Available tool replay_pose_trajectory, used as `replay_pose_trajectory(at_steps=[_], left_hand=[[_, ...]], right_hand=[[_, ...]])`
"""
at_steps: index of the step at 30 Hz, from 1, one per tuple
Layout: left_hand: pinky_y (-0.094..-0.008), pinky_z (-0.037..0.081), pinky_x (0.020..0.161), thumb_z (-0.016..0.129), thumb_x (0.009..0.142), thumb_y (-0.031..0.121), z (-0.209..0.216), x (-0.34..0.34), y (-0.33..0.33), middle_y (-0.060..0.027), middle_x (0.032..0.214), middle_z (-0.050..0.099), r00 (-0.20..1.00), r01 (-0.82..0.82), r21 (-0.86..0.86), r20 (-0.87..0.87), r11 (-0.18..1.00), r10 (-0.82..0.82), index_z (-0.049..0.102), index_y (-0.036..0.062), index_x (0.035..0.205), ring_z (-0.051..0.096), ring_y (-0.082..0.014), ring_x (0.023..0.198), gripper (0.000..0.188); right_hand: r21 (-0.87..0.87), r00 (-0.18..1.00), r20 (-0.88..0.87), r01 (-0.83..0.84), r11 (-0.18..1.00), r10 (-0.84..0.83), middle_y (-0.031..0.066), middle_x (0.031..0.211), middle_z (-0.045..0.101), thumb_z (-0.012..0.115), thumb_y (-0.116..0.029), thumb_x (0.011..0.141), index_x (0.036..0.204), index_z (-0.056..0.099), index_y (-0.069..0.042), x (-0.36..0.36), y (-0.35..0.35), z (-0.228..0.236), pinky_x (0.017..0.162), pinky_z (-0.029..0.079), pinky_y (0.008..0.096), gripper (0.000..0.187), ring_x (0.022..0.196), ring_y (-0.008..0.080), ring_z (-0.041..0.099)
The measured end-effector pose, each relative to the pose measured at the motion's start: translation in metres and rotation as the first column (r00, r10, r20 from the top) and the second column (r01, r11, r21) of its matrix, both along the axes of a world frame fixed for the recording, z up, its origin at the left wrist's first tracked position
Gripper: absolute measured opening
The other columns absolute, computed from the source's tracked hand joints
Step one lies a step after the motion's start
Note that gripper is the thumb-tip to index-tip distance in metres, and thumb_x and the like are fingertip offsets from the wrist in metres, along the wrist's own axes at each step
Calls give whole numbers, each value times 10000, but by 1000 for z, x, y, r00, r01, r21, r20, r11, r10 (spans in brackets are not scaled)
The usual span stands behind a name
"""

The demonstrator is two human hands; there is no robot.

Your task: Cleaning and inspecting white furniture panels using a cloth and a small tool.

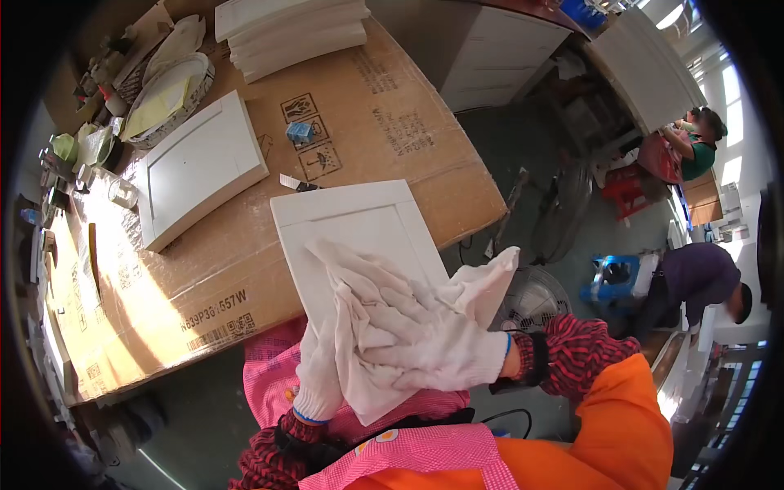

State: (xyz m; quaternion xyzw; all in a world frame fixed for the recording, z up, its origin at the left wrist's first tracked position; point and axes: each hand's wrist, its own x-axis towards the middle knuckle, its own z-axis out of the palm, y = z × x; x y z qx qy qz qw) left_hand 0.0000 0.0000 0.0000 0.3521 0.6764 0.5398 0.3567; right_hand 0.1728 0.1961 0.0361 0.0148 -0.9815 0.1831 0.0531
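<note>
A white framed panel, like a cabinet door [359,204], is tilted in front of me, its far end by the cardboard-covered table edge. A crumpled white cloth [367,384] lies over its near part. My right hand [449,347], in a white knit glove, is closed on the cloth and presses it against the panel. My left hand [320,380], gloved the same way, is at the panel's near left side beside the cloth. Its fingers are hidden behind the cloth and panel.
On the table's cardboard [327,167] lie another white panel [204,167], a small blue block [300,132], a scraper-like blade [296,183] and a stack of white panels [294,37]. A floor fan [535,298] stands at right. Two people [690,151] work farther right, near a blue stool [612,278].
</note>
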Motion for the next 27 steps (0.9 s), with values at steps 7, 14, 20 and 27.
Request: replay_pose_trajectory(at_steps=[7, 14, 20, 27], left_hand=[[-305, 482, 1015, 509, 1114, 341, 9, -7, -6, -47, 1367, 605, 837, -143, -65, 524, 988, 156, 474, 24, 1531, 569, -144, 1247, 525], [-389, 576, 903, 319, 1165, 438, 31, -19, 0, -112, 1243, 664, 899, -67, -205, 412, 976, 148, 468, 34, 1448, 693, -255, 1060, 516], [-399, 540, 920, 375, 1148, 346, 30, -26, 3, -186, 1190, 661, 997, -37, -412, 48, 910, 63, 540, -12, 1356, 673, -302, 1041, 446], [-337, 514, 920, 450, 1130, 314, 11, -39, -7, -74, 1200, 652, 938, -89, -228, 308, 969, 159, 539, 0, 1414, 621, -197, 1051, 433]], right_hand=[[-314, 820, 453, 514, 799, -350, 207, 1566, 470, 557, -261, 1038, 1501, 524, -52, -59, 62, -5, 1218, 350, 478, 509, 1471, 421, 409], [-133, 948, -209, 216, 967, -240, 279, 1528, 491, 645, -291, 964, 1388, 641, -108, -65, 63, -11, 1069, 498, 505, 461, 1362, 438, 538], [-48, 921, -287, 259, 965, -262, 194, 1417, 591, 716, -267, 912, 1339, 669, -69, -83, 32, 35, 1062, 492, 490, 473, 1261, 385, 610], [-323, 846, -310, 336, 885, -435, 134, 1341, 601, 758, -224, 849, 1358, 677, -106, -106, -7, 28, 861, 526, 498, 528, 1053, 319, 659]])
